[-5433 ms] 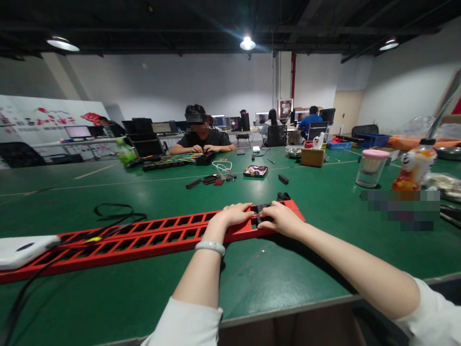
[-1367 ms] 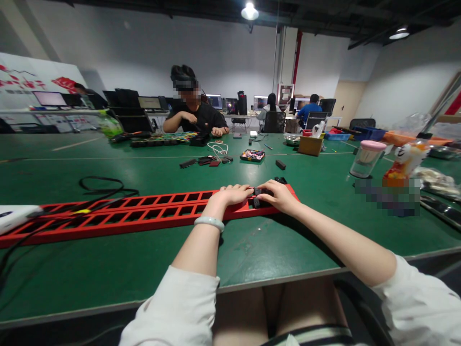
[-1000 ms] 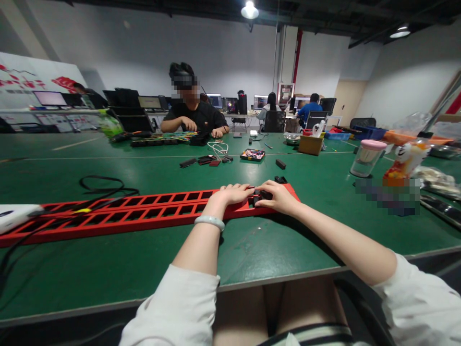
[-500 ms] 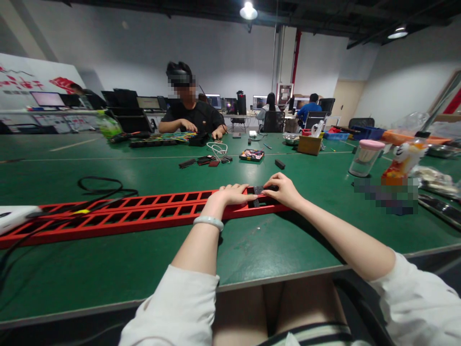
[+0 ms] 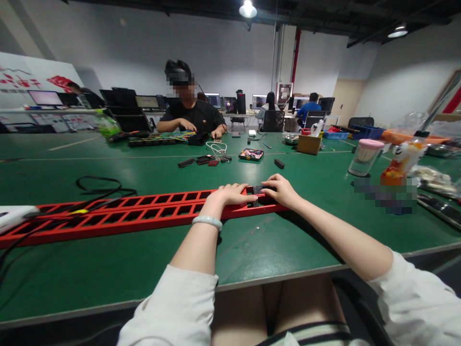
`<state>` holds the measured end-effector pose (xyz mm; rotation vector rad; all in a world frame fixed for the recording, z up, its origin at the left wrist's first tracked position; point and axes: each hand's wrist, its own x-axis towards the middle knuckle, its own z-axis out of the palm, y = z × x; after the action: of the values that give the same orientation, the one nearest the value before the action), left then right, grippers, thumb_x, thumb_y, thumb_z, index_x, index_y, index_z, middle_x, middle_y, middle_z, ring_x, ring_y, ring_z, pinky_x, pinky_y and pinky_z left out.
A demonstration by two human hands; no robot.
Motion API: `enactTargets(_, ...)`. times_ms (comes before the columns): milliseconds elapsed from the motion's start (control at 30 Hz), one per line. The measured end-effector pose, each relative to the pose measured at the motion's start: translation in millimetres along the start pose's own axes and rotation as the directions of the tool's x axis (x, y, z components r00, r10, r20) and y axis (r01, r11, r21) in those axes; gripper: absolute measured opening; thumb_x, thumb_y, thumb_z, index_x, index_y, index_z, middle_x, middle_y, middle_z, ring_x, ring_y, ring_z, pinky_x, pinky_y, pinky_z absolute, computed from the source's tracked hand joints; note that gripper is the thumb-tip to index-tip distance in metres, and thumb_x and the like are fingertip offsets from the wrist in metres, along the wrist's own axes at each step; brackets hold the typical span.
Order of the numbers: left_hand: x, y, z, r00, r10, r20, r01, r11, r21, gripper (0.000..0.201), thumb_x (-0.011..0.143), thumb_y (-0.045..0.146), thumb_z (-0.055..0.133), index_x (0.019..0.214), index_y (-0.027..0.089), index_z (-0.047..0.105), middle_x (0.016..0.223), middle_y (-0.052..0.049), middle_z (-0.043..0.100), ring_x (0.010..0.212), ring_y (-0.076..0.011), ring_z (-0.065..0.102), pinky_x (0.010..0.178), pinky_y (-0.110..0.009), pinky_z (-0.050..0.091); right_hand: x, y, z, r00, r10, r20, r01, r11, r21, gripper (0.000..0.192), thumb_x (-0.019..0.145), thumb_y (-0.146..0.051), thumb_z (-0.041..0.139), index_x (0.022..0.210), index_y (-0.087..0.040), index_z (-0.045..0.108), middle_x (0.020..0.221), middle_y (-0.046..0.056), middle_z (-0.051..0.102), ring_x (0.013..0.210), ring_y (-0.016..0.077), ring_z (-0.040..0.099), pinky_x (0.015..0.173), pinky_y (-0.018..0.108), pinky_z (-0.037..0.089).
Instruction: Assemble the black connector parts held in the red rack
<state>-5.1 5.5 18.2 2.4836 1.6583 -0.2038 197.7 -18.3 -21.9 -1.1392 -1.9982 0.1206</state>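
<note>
red frame, long, straight, ladder-like

Green table w/ long red frame flat across near side, loop of black cord just behind. Mid-table: small tray, black block. R side: pink-lidded jar near bottle, plus dark flat thing, poss. a phone. Cardboard box & metal bowl farther back.

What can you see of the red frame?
The red frame, long, perhaps plastic, with two rows of openings, lies flat on the green table. The left hand rests on it; the right hand is by a black piece in its right end. A white device and black cable lie on its left.
</note>
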Motion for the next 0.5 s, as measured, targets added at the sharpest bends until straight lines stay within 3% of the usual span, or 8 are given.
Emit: enactTargets(500,-3.6,0.4,-2.9,1.000,-0.003,0.009,0.003,1.000,0.005,0.088,0.059,0.081,0.026,0.132,0.031,0.026,0.137,-0.007,0.030,0.121,-0.0329,0.029,0.095,-0.045,0.022,1.3,0.0,0.1,1.000,-0.004,0.020,0.004,1.000,0.010,0.031,0.072,-0.033,0.060,0.098,-0.017,0.063,0.090,0.006,0.052,0.084,0.0144,0.052,0.081,0.028,0.043)
